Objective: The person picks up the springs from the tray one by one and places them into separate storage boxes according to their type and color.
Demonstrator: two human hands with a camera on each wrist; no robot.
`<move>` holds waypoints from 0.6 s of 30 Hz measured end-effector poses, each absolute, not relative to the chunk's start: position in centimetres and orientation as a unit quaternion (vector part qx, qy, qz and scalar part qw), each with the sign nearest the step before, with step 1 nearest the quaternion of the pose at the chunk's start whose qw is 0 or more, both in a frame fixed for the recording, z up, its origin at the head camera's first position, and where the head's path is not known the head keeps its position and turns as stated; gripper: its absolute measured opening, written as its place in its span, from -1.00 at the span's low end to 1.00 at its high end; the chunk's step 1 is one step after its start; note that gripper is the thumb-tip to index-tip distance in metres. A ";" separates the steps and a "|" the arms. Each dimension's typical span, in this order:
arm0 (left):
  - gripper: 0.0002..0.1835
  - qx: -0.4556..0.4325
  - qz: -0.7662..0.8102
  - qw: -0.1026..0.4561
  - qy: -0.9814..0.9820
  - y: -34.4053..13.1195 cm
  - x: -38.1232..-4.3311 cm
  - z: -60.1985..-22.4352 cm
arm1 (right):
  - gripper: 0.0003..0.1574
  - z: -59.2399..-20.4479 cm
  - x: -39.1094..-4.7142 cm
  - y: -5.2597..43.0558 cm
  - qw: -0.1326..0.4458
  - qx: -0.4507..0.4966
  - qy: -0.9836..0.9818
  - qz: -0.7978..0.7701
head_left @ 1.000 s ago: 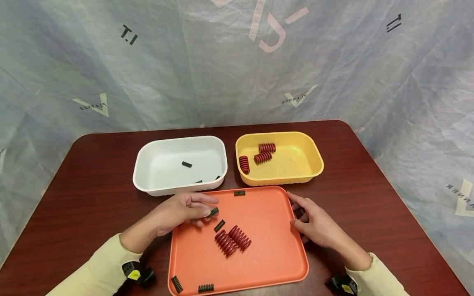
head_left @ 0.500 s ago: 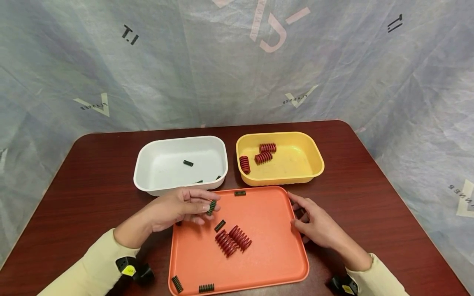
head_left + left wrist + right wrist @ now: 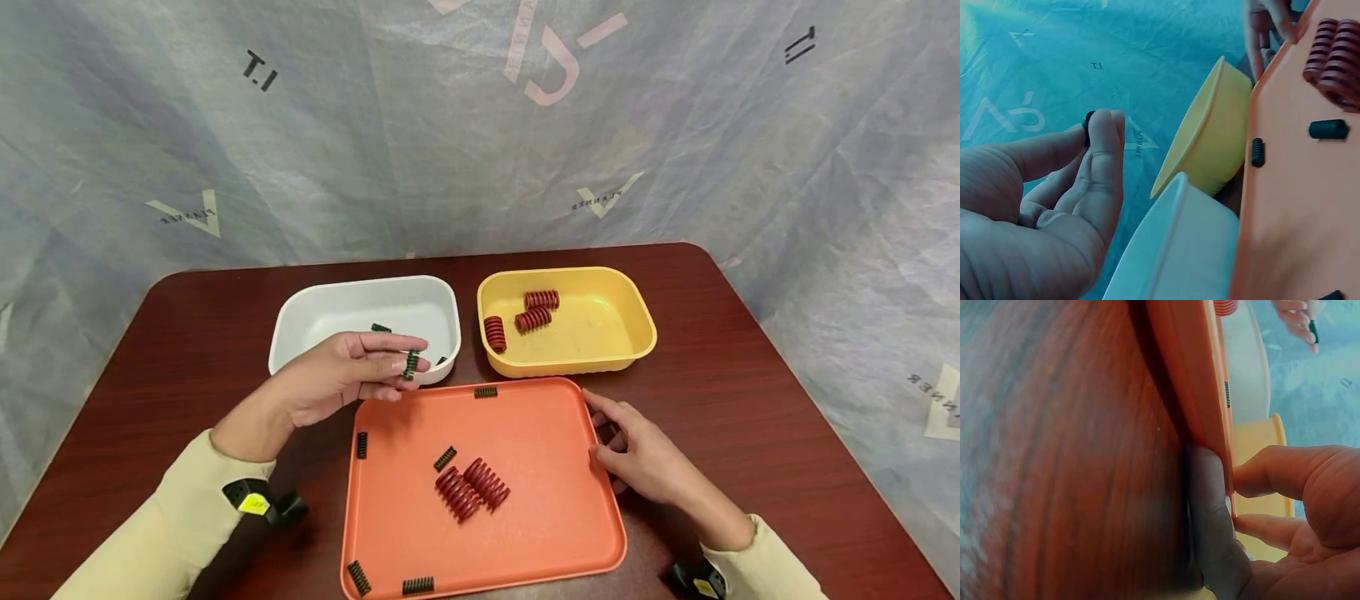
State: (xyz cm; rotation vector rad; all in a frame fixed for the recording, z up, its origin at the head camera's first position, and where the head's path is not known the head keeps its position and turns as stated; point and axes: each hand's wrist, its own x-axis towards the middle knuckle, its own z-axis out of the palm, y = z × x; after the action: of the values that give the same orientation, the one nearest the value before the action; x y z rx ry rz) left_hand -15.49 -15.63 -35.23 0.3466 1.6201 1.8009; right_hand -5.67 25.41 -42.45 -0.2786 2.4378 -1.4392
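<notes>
In the head view my left hand (image 3: pixel 330 379) pinches a small dark green coil spring (image 3: pixel 411 364) between thumb and fingers, above the front rim of the white bin (image 3: pixel 300 333). The left wrist view shows only a dark end of this spring between the fingertips. My right hand (image 3: pixel 637 454) grips the right edge of the orange tray (image 3: pixel 547 525), with a finger (image 3: pixel 1209 494) along its outer side in the right wrist view. Two thick red springs (image 3: pixel 472 487) lie mid-tray beside a small green spring (image 3: pixel 446 457). More green springs lie near the tray's edges.
Behind the tray stands the yellow bin (image 3: pixel 600 321) with three red springs (image 3: pixel 532 318) in it. Small green springs lie in the white bin, partly hidden by my left hand. The dark wooden table (image 3: pixel 720 367) backs onto a grey printed sheet (image 3: pixel 450 150).
My left hand has lifted the green spring from above the tray and carried it back and left over the white bin's front. The right hand stays at the tray's edge.
</notes>
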 end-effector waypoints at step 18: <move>-0.49 0.102 0.710 0.319 0.619 -17.1 -20.7 -33.9 | -0.07 -42.2 -5.7 25.3 0.147 -0.100 0.847 -0.501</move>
State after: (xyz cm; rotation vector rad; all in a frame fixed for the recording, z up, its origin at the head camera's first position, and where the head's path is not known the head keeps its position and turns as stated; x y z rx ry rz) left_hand -20.65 -17.14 -33.92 0.2679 1.6269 1.8679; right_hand -5.68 25.29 -42.24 -0.2865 2.4375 -1.4415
